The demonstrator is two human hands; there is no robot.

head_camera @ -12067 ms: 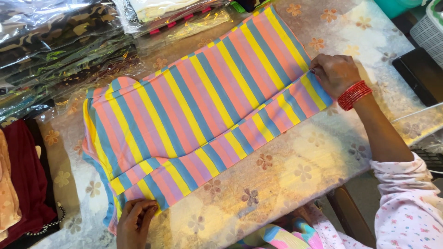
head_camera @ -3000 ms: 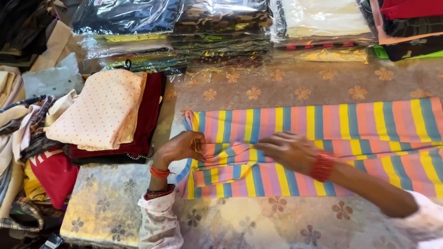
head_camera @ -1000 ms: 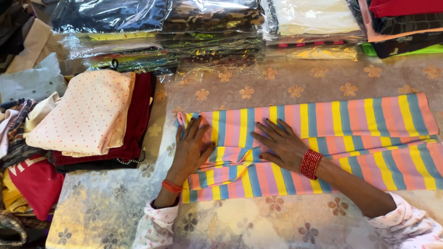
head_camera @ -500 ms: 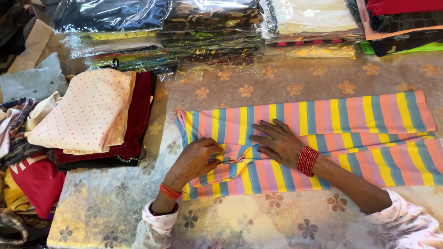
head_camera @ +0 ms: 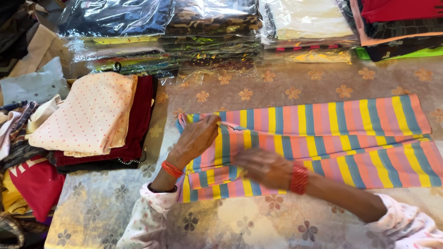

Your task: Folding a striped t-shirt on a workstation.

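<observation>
While the striped cloth is lying flat on the flowered surface, I am pinching its upper left fold with my left hand, fingers closed on it; my right hand is pressing flat, fingers spread. If my pinch is slipping, I reckon the fold could skew. Clear plastic bags behind are holding folded garments.

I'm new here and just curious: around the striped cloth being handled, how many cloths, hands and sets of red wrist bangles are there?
Striped garment: 1
Hands on it: 2, the left hand and the right hand (blurred)
Sets of red bangles: 2, the left bangles and the right bangles
Total: 5
</observation>
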